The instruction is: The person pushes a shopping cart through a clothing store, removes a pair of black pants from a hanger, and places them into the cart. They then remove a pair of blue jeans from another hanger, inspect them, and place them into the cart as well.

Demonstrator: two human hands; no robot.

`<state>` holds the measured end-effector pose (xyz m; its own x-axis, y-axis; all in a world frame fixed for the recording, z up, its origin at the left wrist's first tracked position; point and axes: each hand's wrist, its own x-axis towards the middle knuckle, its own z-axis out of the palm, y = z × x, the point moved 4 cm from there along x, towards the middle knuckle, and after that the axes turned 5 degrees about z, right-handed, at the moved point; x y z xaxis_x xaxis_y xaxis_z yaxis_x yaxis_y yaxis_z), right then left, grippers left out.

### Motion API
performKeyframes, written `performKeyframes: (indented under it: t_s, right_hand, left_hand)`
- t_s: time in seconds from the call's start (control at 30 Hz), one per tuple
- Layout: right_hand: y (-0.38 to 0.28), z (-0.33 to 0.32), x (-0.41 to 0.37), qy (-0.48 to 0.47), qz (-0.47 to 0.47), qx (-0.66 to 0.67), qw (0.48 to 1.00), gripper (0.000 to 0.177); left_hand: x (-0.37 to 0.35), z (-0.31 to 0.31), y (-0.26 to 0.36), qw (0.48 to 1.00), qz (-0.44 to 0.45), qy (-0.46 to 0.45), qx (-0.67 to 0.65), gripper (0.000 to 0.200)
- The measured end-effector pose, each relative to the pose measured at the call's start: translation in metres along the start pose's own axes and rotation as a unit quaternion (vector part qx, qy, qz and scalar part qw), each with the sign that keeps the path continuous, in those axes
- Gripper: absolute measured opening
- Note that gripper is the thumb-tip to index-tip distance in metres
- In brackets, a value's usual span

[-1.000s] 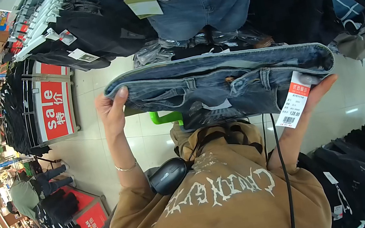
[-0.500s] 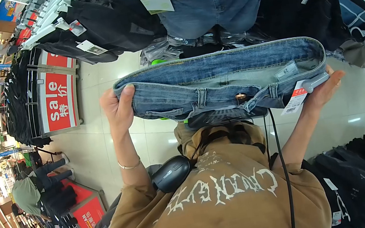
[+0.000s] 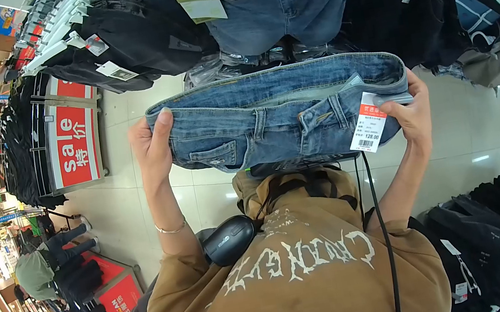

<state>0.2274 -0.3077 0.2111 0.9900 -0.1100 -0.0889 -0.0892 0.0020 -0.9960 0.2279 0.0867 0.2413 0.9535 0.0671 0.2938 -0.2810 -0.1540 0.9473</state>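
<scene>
A pair of blue jeans [image 3: 278,124] is stretched sideways in front of my chest, its waistband opening facing up. My left hand [image 3: 153,145] grips the waistband at the left end, thumb on the outside. At the other end my right hand [image 3: 412,110] pinches the waistband beside a price tag [image 3: 368,125] with a red top and barcode. Belt loops and a front pocket show on the near side. The fly flap lies folded over at the front, and the button is out of sight. The legs are hidden below.
Jeans on hangers [image 3: 283,0] hang straight ahead, with dark trousers [image 3: 140,28] beside them. A red sale sign [image 3: 75,143] stands on a rack at the left. Folded dark trousers [image 3: 477,229] lie at lower right. A person [image 3: 36,270] bends at the far left.
My right hand has moved inward to the left, and the waistband spans less width. The price tag now faces me, and the metal button is covered. The view has shifted slightly.
</scene>
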Motion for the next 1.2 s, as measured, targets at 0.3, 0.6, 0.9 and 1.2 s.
performKeyframes:
  t_s: [0.3,0.6,0.9,1.2]
  right_hand:
    - [-0.01,0.008,-0.004,-0.059,-0.018,-0.033,0.998,0.038]
    - [-0.006,-0.002,-0.004,-0.041,-0.036,-0.064,0.996,0.031]
    - [-0.031,0.004,-0.008,-0.033,-0.23,-0.227,0.946,0.027]
    - [-0.025,0.003,0.001,0.233,-0.335,-0.248,0.879,0.021]
  left_hand:
    - [-0.001,0.011,0.001,0.999,-0.013,-0.011,-0.049,0.021]
    - [0.001,0.002,0.005,0.997,0.015,-0.08,-0.007,0.04]
    - [0.003,0.007,0.012,0.952,0.085,-0.203,0.214,0.037]
    - [-0.019,0.039,0.036,0.901,0.31,-0.213,0.218,0.02]
